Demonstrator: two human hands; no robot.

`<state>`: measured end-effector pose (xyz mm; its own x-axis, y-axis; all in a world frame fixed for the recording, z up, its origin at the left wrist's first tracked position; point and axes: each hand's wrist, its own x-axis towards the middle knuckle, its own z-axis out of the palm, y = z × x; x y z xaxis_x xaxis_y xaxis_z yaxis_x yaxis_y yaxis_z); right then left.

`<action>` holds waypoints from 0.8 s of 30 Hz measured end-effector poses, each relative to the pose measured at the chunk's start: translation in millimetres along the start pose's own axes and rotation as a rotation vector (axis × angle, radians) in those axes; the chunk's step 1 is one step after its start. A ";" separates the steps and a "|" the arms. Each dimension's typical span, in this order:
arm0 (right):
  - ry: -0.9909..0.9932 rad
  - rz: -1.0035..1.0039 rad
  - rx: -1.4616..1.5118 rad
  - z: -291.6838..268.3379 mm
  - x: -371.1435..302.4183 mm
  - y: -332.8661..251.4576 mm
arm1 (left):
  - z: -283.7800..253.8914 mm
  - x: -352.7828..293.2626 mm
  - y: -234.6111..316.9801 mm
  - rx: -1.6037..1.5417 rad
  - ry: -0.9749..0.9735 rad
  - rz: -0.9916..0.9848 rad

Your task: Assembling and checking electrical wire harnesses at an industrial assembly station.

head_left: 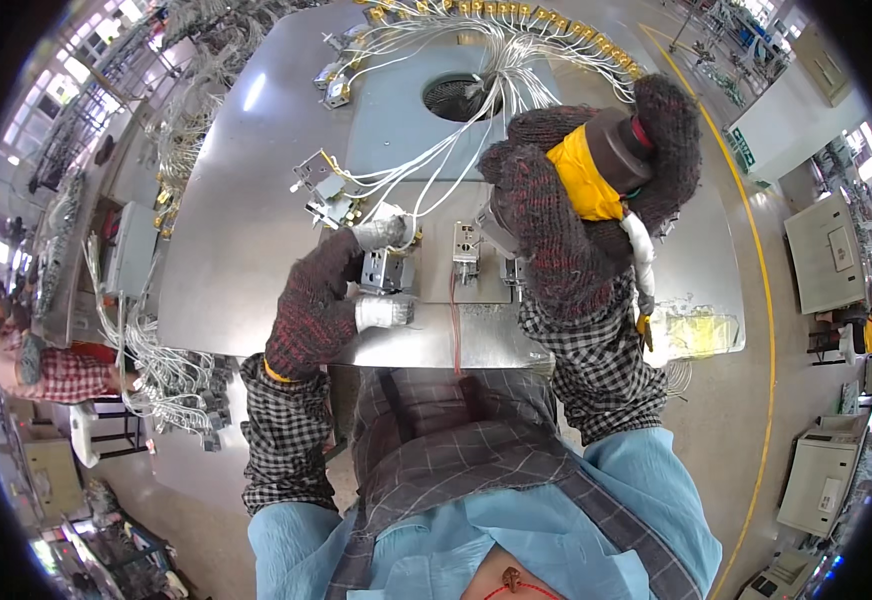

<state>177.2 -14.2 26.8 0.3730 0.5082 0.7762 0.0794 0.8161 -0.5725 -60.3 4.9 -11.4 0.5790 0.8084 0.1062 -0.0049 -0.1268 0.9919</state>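
Metal-topped table (236, 230); one worker, both hands gloved in dark knit. From where I stand, the hands are apart. Left hand (314, 305), its fingertips wrapped in white, is clamped on a small metal box (388, 270) near the table's near edge, forefinger on the far side, thumb on the near side. Right hand (546, 220) is wrapped about a dark tool (621, 145) bound with yellow tape (584, 172), above the right part of the table. Between the hands, a separate metal fitting (466, 250); thin red wires (456, 330) run from it to the near edge. White wires (476, 140) fan from beside a round hole (451, 97), farther back. Yellow fittings (516, 12) line the far edge. Further wire bundles (171, 380) hang at left.
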 end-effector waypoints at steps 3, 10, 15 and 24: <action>0.006 0.001 0.010 -1.2 0.1 -0.9 | 7.5 -0.1 -9.5 -0.020 0.005 0.123; -0.044 0.027 0.012 -3.0 -6.2 -1.2 | 24.2 9.2 -17.8 0.274 -0.051 0.171; -0.133 0.062 -0.012 0.0 -4.4 -1.6 | 27.8 5.7 -17.4 0.155 -0.028 0.163; 0.253 0.102 0.076 -21.7 15.9 -23.1 | 54.8 24.7 -8.5 0.248 0.044 0.164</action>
<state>201.4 -30.9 46.6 0.5955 0.5118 0.6193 -0.0361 0.7871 -0.6158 -1.3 -5.6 -21.1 0.5513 0.7886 0.2722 0.1070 -0.3904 0.9144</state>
